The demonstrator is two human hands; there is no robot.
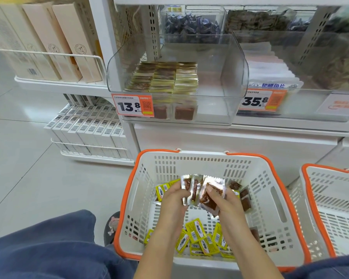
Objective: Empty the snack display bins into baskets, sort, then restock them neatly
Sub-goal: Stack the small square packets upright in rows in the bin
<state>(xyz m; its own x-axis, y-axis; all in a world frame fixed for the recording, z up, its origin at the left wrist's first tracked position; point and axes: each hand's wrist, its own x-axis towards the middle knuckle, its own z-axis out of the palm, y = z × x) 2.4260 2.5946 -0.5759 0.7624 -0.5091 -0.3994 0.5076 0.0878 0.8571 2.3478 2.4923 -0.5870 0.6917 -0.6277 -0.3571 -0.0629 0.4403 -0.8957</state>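
Note:
Both hands work over a white basket with an orange rim [127,198] on the floor. My left hand [174,196] and my right hand [223,200] together grip a bunch of small snack packets [196,188], clear-silver wrappers with brown meat inside. Loose yellow-backed packets [197,238] lie on the basket's bottom, with a few brown ones [245,200] at the right. Above, a clear display bin [228,101] on the shelf holds neat rows of the same packets [165,77] in its left part; its right part is bare.
A second white and orange basket [330,208] stands to the right. Price tags 13.8 [132,105] and 35.8 [262,99] hang on the bin fronts. White packs [270,73] fill the neighbouring bin. Boxed goods [48,43] line the left shelves. My knee in blue cloth [48,248] is at lower left.

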